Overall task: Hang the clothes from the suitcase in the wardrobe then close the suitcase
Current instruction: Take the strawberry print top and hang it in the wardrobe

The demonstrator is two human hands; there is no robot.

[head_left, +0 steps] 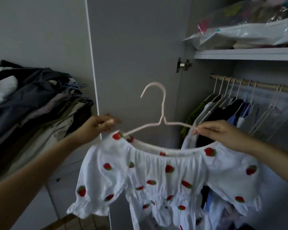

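Observation:
A white top with red strawberries (pixel 165 176) hangs on a pale pink hanger (pixel 162 112) held up in front of the open wardrobe. My left hand (pixel 100 125) pinches the top's left shoulder at the hanger's left arm. My right hand (pixel 223 133) pinches the hanger's right arm at the top's neckline. The hanger's hook points up and left, clear of the wardrobe rail (pixel 256 83), which runs to the upper right and carries several hung garments (pixel 231 110). The suitcase is not in view.
The grey wardrobe door (pixel 136 55) stands open behind the hanger. A pile of dark and beige clothes with hangers (pixel 32 105) lies at the left. A shelf (pixel 246 53) above the rail holds plastic-wrapped bags (pixel 249 30).

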